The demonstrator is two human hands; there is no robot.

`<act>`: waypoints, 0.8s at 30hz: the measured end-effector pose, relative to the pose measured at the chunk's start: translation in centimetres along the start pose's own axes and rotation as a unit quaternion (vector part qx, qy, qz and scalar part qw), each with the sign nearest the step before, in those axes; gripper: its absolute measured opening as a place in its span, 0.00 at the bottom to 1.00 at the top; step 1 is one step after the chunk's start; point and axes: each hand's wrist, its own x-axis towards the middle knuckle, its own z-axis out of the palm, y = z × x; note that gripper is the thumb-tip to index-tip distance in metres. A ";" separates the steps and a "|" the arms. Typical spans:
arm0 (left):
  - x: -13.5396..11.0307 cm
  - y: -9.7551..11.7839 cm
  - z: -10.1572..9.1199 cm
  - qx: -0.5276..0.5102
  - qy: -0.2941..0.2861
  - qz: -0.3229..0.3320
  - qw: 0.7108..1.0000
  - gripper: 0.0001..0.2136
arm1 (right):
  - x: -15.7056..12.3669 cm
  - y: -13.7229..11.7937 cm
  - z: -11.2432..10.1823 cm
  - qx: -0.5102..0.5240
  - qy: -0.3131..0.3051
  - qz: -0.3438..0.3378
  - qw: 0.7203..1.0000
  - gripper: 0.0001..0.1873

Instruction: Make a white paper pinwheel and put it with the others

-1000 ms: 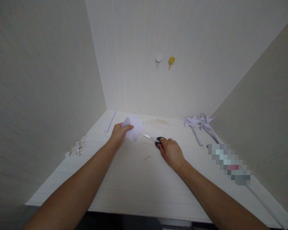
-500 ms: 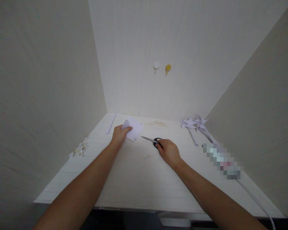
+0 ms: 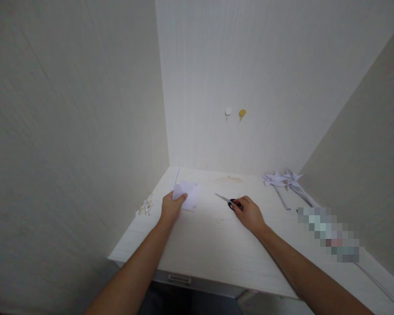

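Observation:
My left hand (image 3: 171, 209) pinches a squarish piece of white paper (image 3: 191, 197) by its left edge, thumb on top. The paper has a raised flap on its left side. To the right, my right hand (image 3: 250, 215) is closed on the black handles of a pair of scissors (image 3: 223, 198). Their blades look closed and point left toward the paper, with a gap between tip and sheet. Behind the left hand lies a thin white paper stick (image 3: 175, 177), partly hidden by the paper.
Two white paper pinwheels (image 3: 276, 179) on sticks lie at the back right of the white table (image 3: 200, 249). Nearer is a blurred-out object (image 3: 328, 234) with a white cable. Small whitish bits (image 3: 145, 206) lie along the left edge. A white hook (image 3: 228, 112) and a yellow hook (image 3: 242, 113) are on the back wall.
My view has swung left, so the whole scene sits further right and lower. The scissors are farther from the paper, and the paper lies flatter in my left hand.

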 end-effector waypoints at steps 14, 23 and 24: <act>-2.8 -0.2 -4.4 -0.059 0.086 0.022 0.994 0.21 | -0.2 -1.1 -0.3 -0.033 0.022 0.039 0.998 0.13; -5.3 0.2 -0.2 -0.009 0.017 0.023 1.000 0.20 | -0.6 -1.4 -1.0 -0.003 0.058 0.047 0.997 0.13; -5.6 0.2 0.4 -0.006 0.006 0.023 1.000 0.19 | -0.7 -1.5 -1.2 0.005 0.068 0.049 0.996 0.13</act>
